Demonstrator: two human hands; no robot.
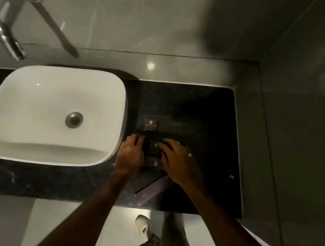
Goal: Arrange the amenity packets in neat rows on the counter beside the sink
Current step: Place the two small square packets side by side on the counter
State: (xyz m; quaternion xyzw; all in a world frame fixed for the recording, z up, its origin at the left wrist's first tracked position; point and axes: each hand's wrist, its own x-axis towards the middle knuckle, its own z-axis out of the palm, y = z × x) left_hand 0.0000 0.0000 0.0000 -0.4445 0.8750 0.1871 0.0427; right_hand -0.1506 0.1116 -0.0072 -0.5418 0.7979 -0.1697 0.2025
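Several dark amenity packets with small white logos lie on the black counter (pixel 196 109) to the right of the white sink (pixel 27 106). One square packet (pixel 151 124) sits alone, farther back. Both hands bracket a second packet (pixel 154 147) from either side: my left hand (pixel 131 153) touches its left edge and my right hand (pixel 176 158) rests fingers on its right edge. A third packet (pixel 154 163) lies just in front, between my hands. A long packet (pixel 152 188) lies slanted near the front edge. Logos of two more packets (pixel 189 155) (pixel 231 177) show to the right; their outlines are lost in the dark.
The chrome tap (pixel 10 37) hangs over the back left of the sink, with the sink drain (pixel 74 119) below it. Grey walls close off the back and the right side. My shoe (pixel 144 229) and trouser leg stand on the pale floor below the counter's front edge.
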